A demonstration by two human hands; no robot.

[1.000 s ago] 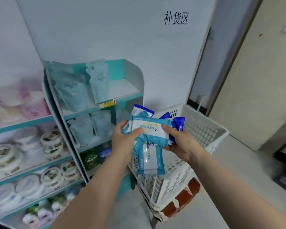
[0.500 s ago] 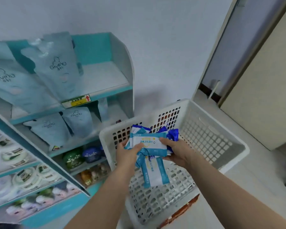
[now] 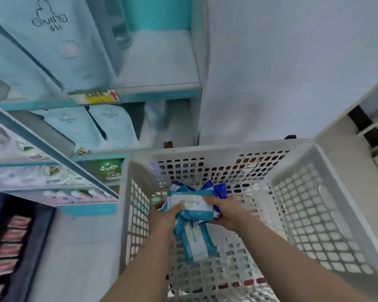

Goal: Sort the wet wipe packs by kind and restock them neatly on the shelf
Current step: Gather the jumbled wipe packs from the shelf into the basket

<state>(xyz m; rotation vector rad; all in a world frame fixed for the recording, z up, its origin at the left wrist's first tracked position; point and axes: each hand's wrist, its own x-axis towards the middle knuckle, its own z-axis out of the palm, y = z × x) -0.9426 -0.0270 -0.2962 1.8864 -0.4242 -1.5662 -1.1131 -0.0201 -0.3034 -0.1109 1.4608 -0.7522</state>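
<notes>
- Both forearms reach forward and down into a white perforated basket [image 3: 314, 203], and the two hands meet over its floor.
- The left hand [image 3: 165, 216] grips the left end of a bundle of wet wipe packs [image 3: 191, 204], thumb pressed on the top pack's face.
- The right hand [image 3: 228, 212] clasps the bundle's right end, thumb on top and fingers curled underneath.
- The top pack is teal and white and lies flat. Another teal-and-white pack [image 3: 198, 243] hangs slanted below the hands, and dark blue packs [image 3: 218, 189] stick out at the far side (how many, the blur hides).
- The whole bundle is held inside the basket, below its rim and clear of the walls.
- Left of the basket, lower down, a dark rack [image 3: 31, 247] holds pink-red packs.
- Beyond the basket's left corner stands a teal shelf [image 3: 157, 92]. It carries pale blue pouches [image 3: 52, 40] on two levels, a yellow price tag [image 3: 95, 97] with a red arrow on one edge, and a green item [image 3: 109, 168] lower down.
- A plain pale wall [image 3: 271, 62] rises behind the basket.
</notes>
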